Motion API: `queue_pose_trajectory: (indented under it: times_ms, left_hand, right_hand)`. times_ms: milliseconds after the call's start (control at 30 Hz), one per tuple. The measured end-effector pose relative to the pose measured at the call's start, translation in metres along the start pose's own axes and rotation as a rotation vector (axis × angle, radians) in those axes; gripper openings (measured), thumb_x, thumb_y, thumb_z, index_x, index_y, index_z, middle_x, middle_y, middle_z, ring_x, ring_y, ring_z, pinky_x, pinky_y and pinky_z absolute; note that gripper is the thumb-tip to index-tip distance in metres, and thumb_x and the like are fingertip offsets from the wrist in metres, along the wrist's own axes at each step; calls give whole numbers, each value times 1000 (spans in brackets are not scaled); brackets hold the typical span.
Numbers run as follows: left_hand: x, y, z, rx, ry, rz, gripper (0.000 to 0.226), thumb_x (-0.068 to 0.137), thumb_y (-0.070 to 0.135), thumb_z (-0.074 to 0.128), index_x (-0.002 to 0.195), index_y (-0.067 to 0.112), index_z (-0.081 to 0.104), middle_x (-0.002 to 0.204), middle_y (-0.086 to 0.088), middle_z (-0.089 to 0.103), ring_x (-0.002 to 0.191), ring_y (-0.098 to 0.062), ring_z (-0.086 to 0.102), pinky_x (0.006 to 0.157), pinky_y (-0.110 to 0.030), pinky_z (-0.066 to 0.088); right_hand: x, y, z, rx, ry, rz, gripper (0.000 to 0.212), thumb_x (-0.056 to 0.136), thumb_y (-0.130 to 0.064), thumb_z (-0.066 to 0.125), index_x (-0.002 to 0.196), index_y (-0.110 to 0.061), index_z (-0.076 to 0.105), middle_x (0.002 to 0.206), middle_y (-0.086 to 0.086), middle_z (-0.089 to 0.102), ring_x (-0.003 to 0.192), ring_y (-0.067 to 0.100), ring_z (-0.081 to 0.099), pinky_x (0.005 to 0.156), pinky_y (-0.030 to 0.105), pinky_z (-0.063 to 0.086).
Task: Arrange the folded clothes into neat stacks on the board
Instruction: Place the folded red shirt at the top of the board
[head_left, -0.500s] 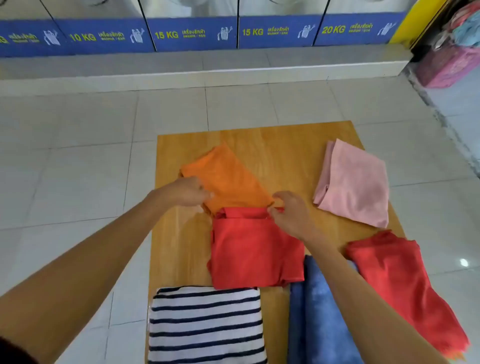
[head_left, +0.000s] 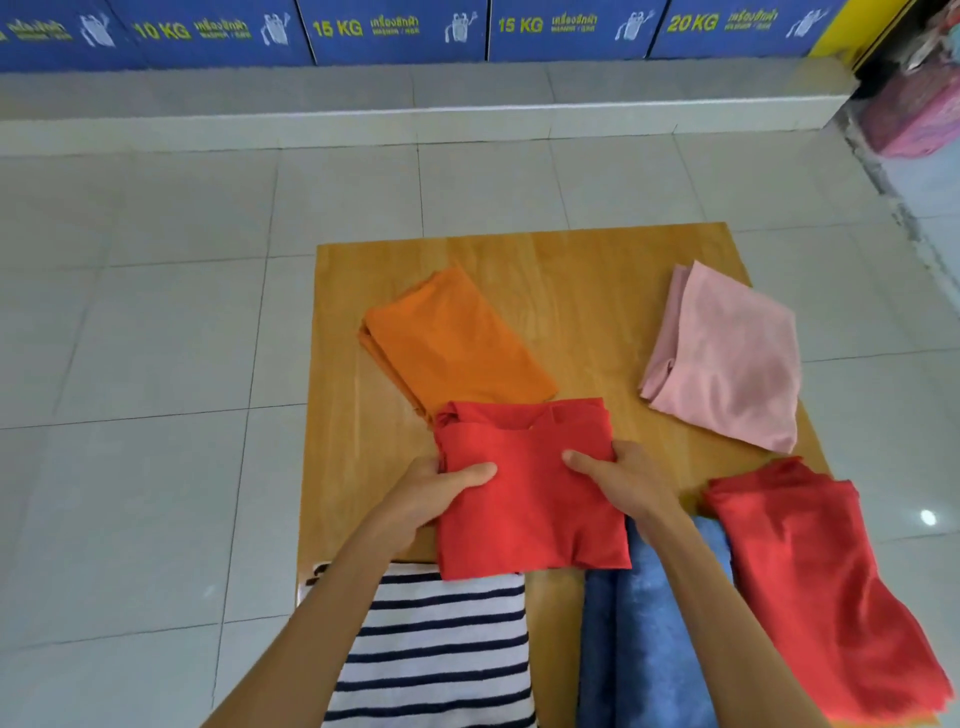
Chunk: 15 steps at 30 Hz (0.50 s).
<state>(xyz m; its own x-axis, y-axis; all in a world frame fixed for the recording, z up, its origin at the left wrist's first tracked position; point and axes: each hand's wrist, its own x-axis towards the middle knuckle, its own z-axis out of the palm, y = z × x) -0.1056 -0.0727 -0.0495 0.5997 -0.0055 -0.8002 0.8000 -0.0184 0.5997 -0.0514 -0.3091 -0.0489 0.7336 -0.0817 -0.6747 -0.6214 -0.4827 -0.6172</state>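
Note:
A wooden board (head_left: 561, 270) lies on the tiled floor with several folded clothes on it. My left hand (head_left: 434, 493) and my right hand (head_left: 618, 480) grip the two sides of a folded red shirt (head_left: 530, 514) at the board's middle, thumbs on top. Its far edge overlaps a folded orange cloth (head_left: 452, 343). A folded pink cloth (head_left: 727, 358) lies at the far right. A second red garment (head_left: 810, 587) sits at the near right, a blue cloth (head_left: 649, 639) under my right forearm, and a striped shirt (head_left: 441, 649) at the near left.
Grey floor tiles (head_left: 156, 338) surround the board. A raised step (head_left: 415, 119) and blue washing machine panels (head_left: 395, 28) run along the back. A pink bag (head_left: 914, 114) stands at the far right.
Both hands left the orange cloth's near edge, moved toward me and took hold of the red shirt by its sides. The view has shifted a little.

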Motion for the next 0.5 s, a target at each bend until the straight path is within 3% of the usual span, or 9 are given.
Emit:
queue_pose_trajectory:
  times_ms: [100,200,300,433,500]
  left_hand:
    - [-9,8,-14,-79,-13,41,49,75,43,83,117,25,66,110,4,75,101,-13,71,83,-28,56]
    - [-20,26,-46,-158,39,122,43,78,38,81,116,27,66,110,6,76,101,-13,72,86,-30,56]
    - [-17,45,-93,-188,156,188,47,79,36,80,121,20,65,111,1,76,102,-19,73,90,-37,56]
    - [1,62,-151,-292,427,177,47,79,35,80,117,15,61,107,-4,73,100,-27,70,83,-39,56]
    - [13,62,-169,-301,476,175,50,80,34,80,121,13,59,107,-4,70,99,-26,68,84,-40,54]
  right_hand:
    - [-13,-19,0,189,-40,-119,23,93,-25,72,114,-18,67,94,-7,71,82,5,67,61,16,53]
    - [-10,-50,8,382,-158,-158,22,95,-23,69,117,-19,67,106,0,76,96,16,73,81,30,60]
    - [12,-98,37,390,-287,-231,34,95,-23,70,127,-16,64,117,6,76,107,22,73,93,40,59]
    - [52,-149,112,387,-391,-273,40,94,-26,70,132,-19,62,122,4,72,108,20,71,91,36,60]
    - [69,-157,143,393,-395,-260,42,94,-27,70,134,-18,61,124,4,71,102,15,71,83,30,61]
